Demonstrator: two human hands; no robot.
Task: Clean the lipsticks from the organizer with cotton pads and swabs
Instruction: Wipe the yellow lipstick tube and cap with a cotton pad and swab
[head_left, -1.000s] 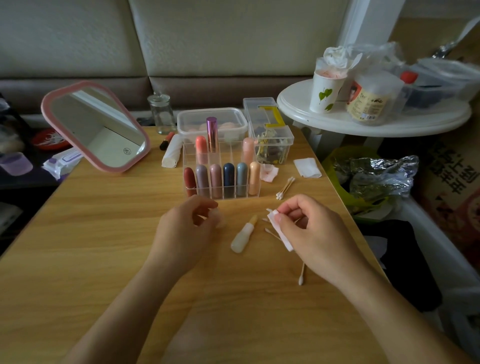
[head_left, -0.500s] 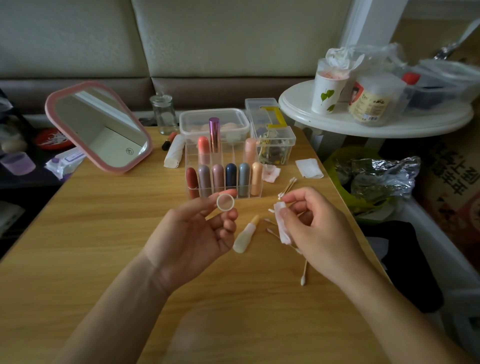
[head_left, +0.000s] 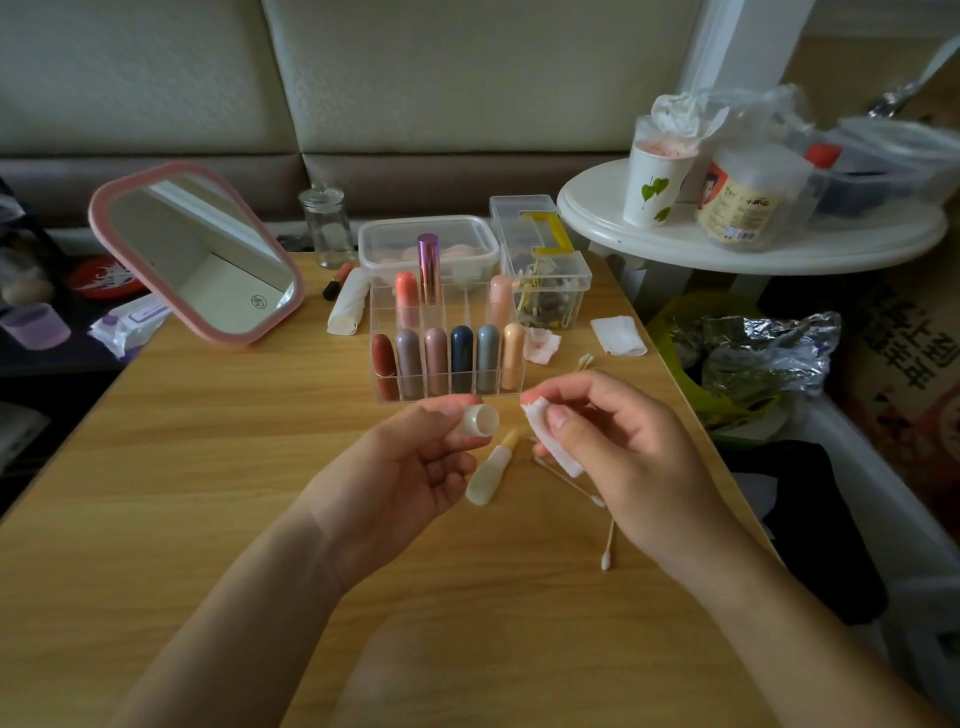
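My left hand pinches a small white lipstick cap, its open end turned right. My right hand grips a folded white cotton pad a short gap from the cap's mouth. Between the hands, the uncapped pale lipstick lies on the wooden table. Behind stands the clear acrylic organizer with several coloured lipsticks upright in its slots. Loose cotton swabs lie on the table under and right of my right hand.
A pink-framed mirror leans at the back left. Clear plastic boxes and a glass jar stand behind the organizer. A used pad and a clean pad lie near the right edge. A white round side table stands to the right.
My left hand lifted the cap off the table and turned its opening toward the right hand. My right hand brought the cotton pad up and closer to the cap.
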